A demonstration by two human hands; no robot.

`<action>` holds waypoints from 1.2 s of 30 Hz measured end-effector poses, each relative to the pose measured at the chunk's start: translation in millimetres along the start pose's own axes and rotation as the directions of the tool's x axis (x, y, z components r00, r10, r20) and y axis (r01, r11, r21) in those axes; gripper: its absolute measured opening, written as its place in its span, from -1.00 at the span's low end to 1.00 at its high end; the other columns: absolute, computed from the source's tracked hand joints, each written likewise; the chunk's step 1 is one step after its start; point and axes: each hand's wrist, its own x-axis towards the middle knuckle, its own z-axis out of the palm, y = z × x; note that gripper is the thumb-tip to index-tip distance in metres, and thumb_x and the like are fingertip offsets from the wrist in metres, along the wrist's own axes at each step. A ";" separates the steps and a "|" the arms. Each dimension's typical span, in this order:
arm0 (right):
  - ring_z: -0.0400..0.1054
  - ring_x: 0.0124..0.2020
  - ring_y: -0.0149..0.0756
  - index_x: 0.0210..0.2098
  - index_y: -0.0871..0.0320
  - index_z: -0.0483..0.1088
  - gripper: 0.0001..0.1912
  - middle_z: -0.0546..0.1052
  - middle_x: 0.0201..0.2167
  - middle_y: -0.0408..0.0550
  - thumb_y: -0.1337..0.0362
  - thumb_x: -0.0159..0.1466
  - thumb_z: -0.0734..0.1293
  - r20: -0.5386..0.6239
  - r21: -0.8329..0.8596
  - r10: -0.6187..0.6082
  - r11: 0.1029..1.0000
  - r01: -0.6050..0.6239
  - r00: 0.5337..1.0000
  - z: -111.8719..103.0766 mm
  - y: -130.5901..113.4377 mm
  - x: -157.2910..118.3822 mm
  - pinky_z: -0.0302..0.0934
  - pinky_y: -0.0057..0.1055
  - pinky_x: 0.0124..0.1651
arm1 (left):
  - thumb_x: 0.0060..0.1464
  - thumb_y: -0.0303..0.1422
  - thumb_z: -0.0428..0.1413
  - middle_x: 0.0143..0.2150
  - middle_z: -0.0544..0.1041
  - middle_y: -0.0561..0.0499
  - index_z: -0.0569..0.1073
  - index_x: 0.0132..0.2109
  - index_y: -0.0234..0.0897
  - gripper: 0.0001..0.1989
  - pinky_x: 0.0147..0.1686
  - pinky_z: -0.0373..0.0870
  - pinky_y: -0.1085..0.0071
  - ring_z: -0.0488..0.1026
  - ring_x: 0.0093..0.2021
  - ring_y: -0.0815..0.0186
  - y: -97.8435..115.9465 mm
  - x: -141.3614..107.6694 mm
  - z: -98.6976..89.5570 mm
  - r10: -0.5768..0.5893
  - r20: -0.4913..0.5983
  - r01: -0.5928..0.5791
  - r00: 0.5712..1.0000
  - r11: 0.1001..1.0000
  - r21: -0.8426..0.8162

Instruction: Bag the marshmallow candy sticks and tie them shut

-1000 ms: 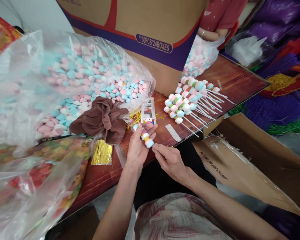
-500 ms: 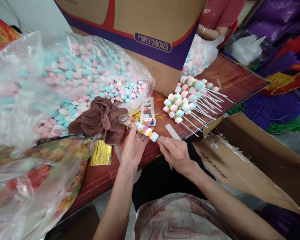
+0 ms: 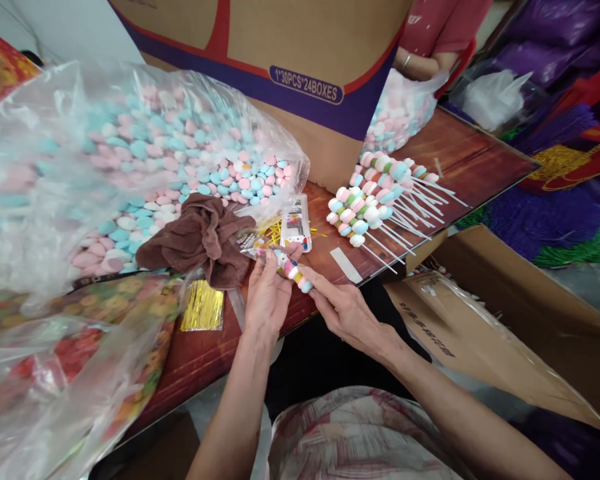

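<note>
Left hand (image 3: pixel 267 293) cradling marshmallow skewer (image 3: pixel 289 268) above surface edge (image 3: pixel 173 373), fingers curled around it, likely giving soft pieces support along their length. Right hand (image 3: pixel 347 307), fingers closed on skewer's near end, seemingly steadying it. Clear printed wrapper (image 3: pixel 250 243) at far end, beside brown cloth (image 3: pixel 200 240). Over right, stacked skewers (image 3: pixel 370 200), white sticks all pointing same way, perhaps for easy grabbing; open marshmallow bag (image 3: pixel 180 143) lies behind cloth, mouth towards hands, probably for short reach.
</note>
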 end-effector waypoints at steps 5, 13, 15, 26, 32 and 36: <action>0.41 -0.45 -0.33 0.31 0.15 0.22 -0.44 0.60 -0.36 0.01 0.43 0.33 0.12 0.005 -0.098 -0.088 0.991 0.088 0.996 6.3 2.8 -0.7 0.29 -0.44 -0.29 | 0.11 -0.28 0.25 -0.16 0.63 -0.08 0.44 -0.14 -0.23 -0.79 0.14 0.33 0.21 0.50 0.09 0.14 -2.9 -1.3 -0.1 0.007 -0.004 -0.007 1.000 1.000 0.002; 0.36 -0.47 -0.36 0.27 0.09 0.31 -0.48 0.55 -0.40 -0.04 0.40 0.34 0.12 0.019 0.008 -0.036 0.999 0.035 0.999 5.2 3.7 4.7 0.25 -0.45 -0.32 | 0.12 -0.31 0.24 -0.21 0.62 -0.08 0.46 -0.19 -0.27 -0.84 0.04 0.41 0.28 0.55 0.00 0.16 -8.7 -8.3 4.3 0.000 -0.009 0.000 1.000 0.999 0.047; 0.35 -0.43 -0.36 0.23 0.05 0.35 -0.53 0.55 -0.34 -0.05 0.34 0.36 0.15 0.044 0.213 0.033 0.976 -0.041 0.998 1.0 1.3 8.8 0.25 -0.43 -0.30 | 0.13 -0.30 0.23 -0.27 0.62 -0.04 0.47 -0.18 -0.28 -0.83 0.00 0.43 0.28 0.57 -0.05 0.17 -9.6 -7.8 3.6 -0.035 0.011 0.035 0.999 0.999 0.038; 0.18 -0.56 -0.47 0.20 0.17 0.36 -0.53 0.40 -0.55 -0.22 0.20 0.33 0.29 0.089 0.664 0.283 0.698 -0.269 0.955 -3.4 -16.5 9.5 0.14 -0.50 -0.47 | 0.21 -0.23 0.15 -0.15 0.62 -0.15 0.52 -0.18 -0.35 -0.77 0.08 0.40 0.23 0.53 0.04 0.14 -7.6 -1.3 5.7 -0.069 0.040 0.072 0.997 0.995 -0.071; 0.47 -0.15 -0.27 0.20 0.14 0.37 -0.57 0.59 -0.10 0.00 0.31 0.36 0.22 -0.100 0.387 0.093 0.921 -0.048 0.991 7.3 -11.7 3.9 0.33 -0.35 -0.02 | 0.17 -0.20 0.18 -0.16 0.62 -0.12 0.51 -0.19 -0.33 -0.75 0.06 0.40 0.25 0.52 0.06 0.10 -10.6 -3.2 5.8 -0.090 0.027 0.091 0.996 0.994 -0.059; 0.45 -0.46 -0.36 0.29 0.21 0.25 -0.50 0.62 -0.33 -0.01 0.36 0.38 0.16 -0.008 0.115 -0.011 0.993 0.011 1.000 7.6 -7.1 1.3 0.35 -0.42 -0.24 | 0.13 -0.28 0.23 -0.29 0.61 -0.02 0.49 -0.21 -0.30 -0.83 0.02 0.42 0.27 0.55 0.01 0.12 -9.6 -4.8 5.8 -0.101 0.009 0.101 0.995 0.994 -0.050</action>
